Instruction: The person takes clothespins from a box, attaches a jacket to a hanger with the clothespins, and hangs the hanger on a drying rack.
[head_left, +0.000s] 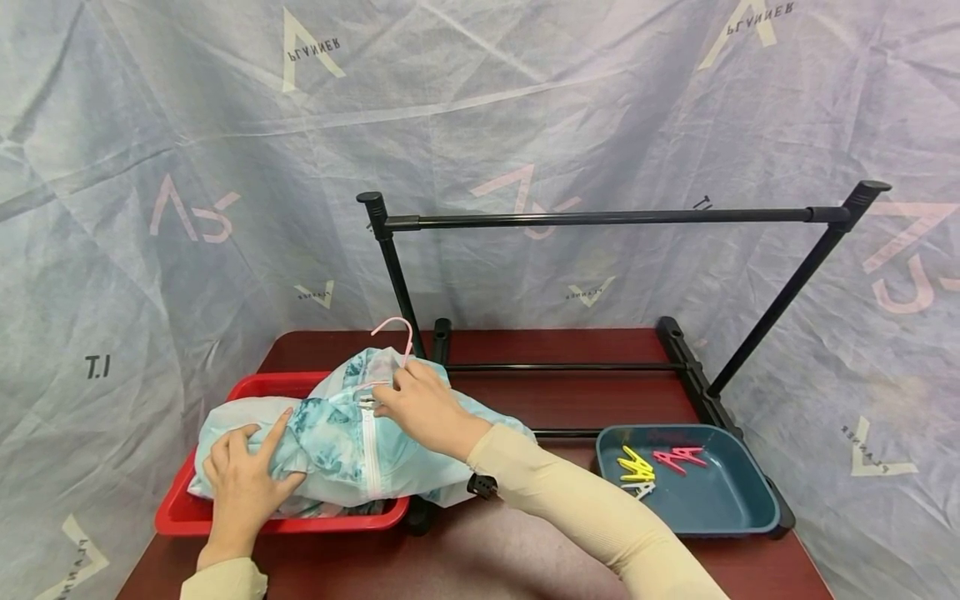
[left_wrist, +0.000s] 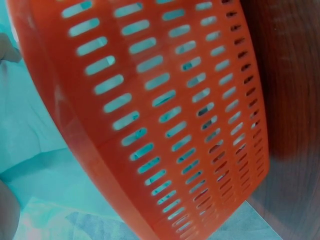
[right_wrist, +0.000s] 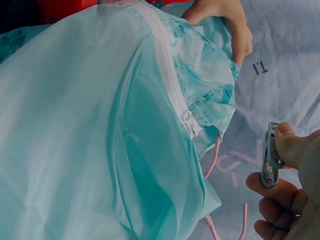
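Note:
A light blue, patterned jacket [head_left: 330,437] with a white zipper [right_wrist: 167,65] lies spread over the red basket [head_left: 330,523]. From its neck rises a pink hanger [head_left: 410,332]. My right hand [head_left: 427,412] is beside the hanger and collar, pinching a grey clothespin [right_wrist: 271,155] between thumb and forefinger. In the right wrist view the clothespin is apart from the cloth, to the right of the zipper pull. My left hand [head_left: 243,479] rests on the jacket's left part with its fingers spread. The left wrist view shows mostly the slotted basket wall, with the hand only at the left edge.
A black garment rack [head_left: 600,218] stands behind and to the right. At the right, a blue-grey tray [head_left: 738,500] holds yellow clothespins [head_left: 636,463], pink clothespins [head_left: 678,457] and a white clothespin [head_left: 639,488]. Everything stands on a dark red table [head_left: 555,337] before a grey cloth backdrop.

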